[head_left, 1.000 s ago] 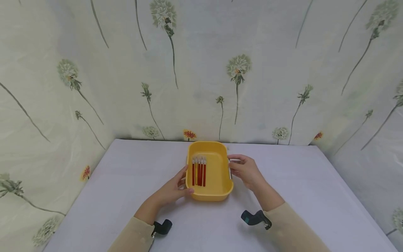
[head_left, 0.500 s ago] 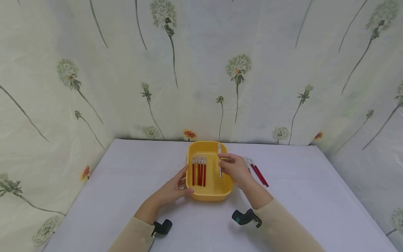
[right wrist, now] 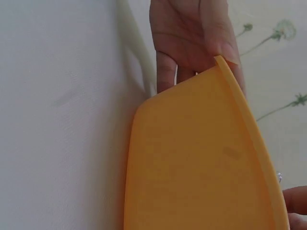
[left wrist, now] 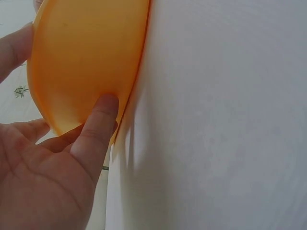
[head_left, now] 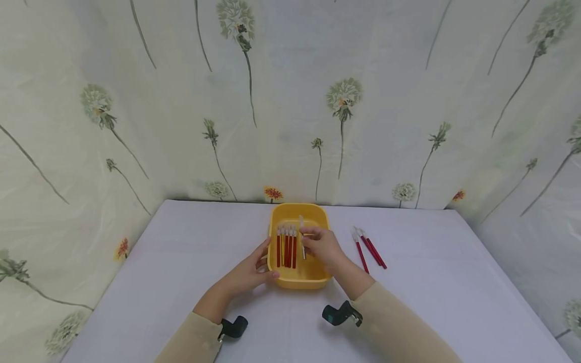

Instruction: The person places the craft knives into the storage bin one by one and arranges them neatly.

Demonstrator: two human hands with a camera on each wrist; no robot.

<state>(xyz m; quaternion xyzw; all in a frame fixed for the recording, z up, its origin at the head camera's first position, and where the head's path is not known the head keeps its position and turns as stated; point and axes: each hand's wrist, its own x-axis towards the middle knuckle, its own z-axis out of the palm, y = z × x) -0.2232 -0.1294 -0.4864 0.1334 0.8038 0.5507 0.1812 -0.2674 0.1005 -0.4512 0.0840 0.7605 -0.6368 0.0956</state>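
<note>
A yellow plastic tray (head_left: 295,284) sits mid-table in the head view. My left hand (head_left: 245,274) grips its near left side, the thumb over the rim and the other fingers along the outer wall (left wrist: 86,57). Several slim paintbrushes (head_left: 291,252) lie side by side in the tray's left half, mostly red-handled with a yellow one among them, pale tips pointing away. Above the tray floor, just right of that row, my right hand (head_left: 322,247) pinches a paintbrush (head_left: 303,250) with a pale tip and a light handle. The right wrist view shows the tray's outer wall (right wrist: 192,153) and little of that hand.
Three red-handled paintbrushes (head_left: 372,249) lie on the white table (head_left: 431,282) to the tray's right, tips away from me. A flower-printed backdrop (head_left: 290,101) stands along the table's back edge. A small dark camera sits on each wrist.
My right hand has moved left, bringing the light-handled paintbrush from the tray's right edge to beside the row. The three red paintbrushes on the right have come into view. The left hand has stayed put.
</note>
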